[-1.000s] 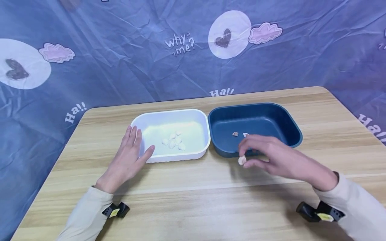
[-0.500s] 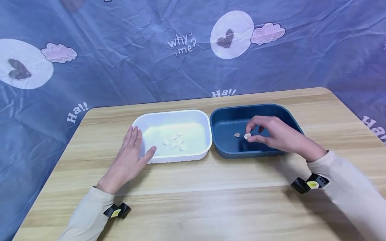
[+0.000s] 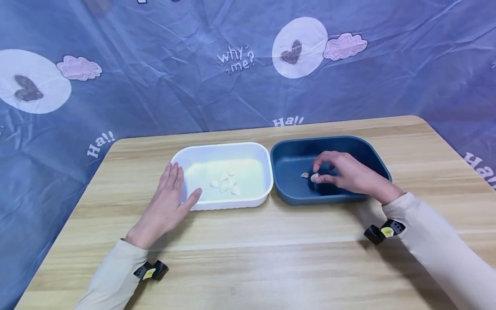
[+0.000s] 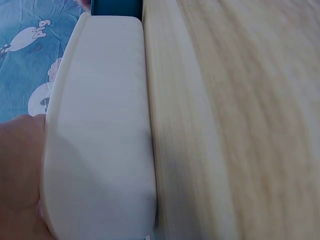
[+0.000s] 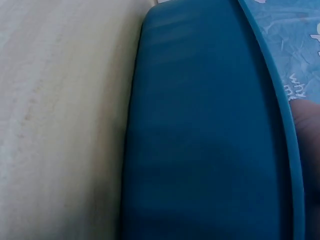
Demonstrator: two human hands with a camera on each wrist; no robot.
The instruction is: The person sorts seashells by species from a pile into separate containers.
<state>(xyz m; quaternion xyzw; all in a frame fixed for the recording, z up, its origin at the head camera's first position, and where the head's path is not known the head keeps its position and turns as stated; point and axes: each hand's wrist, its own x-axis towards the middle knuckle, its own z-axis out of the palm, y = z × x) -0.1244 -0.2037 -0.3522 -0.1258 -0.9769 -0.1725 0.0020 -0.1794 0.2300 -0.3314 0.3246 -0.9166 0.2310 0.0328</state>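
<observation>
My left hand point(image 3: 162, 204) rests at the left end of a white tray point(image 3: 222, 204), its fingers along the rim and the thumb over the near corner. Inside that tray lie several small white pieces point(image 3: 224, 187), too small to tell clearly. Within the dark blue tray point(image 3: 294, 200), my right hand point(image 3: 345, 172) pinches a small pale seashell point(image 3: 314, 178) low over the floor between thumb and fingertips. Just left of it lies another small brownish shell point(image 3: 305, 175). In the right wrist view the blue tray's outer wall point(image 5: 205, 125) hides the fingertips.
Both trays stand side by side, nearly touching, on a wooden table point(image 3: 248, 258). A blue printed cloth point(image 3: 174, 77) hangs behind the table. Each forearm wears a small black camera on a strap, the left camera point(image 3: 151, 271) close above the tabletop.
My right hand has carried the seashell from in front of the blue tray over its rim and down inside, then slightly left. The left hand has stayed on the white tray.
</observation>
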